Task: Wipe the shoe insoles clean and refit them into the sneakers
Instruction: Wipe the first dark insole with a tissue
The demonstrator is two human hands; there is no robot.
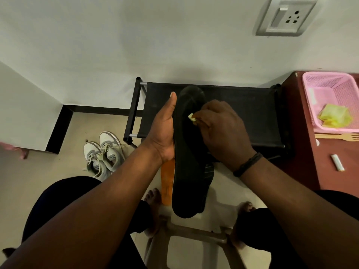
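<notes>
Forearms reach out from the camera over the knees and a stool [194,232] toward the black rack [242,113], the landmark for what follows. In front of the rack, the left hand [163,131] holds a black insole [186,171] upright along its left edge, thumb straight up beside the toe end and the other fingers hidden behind it. A second insole [167,183], showing an orange face, is stacked behind the first, and its heel shows below the left hand; a further dark edge shows at the lower right, though I cannot tell what it belongs to. The right hand [219,129] has its fingers curled tight on a small yellowish wipe [191,117], pressed against the upper half of the black insole.

Left of the rack, the sneakers [104,154] sit together on the floor, laces loose. Right of the rack, on a maroon table, a pink basket [330,82] holds more yellow cloths [334,115].

Judging from this, wiping is under way on one insole; whether the orange one has been cleaned cannot be told, and refitting is not yet done.
</notes>
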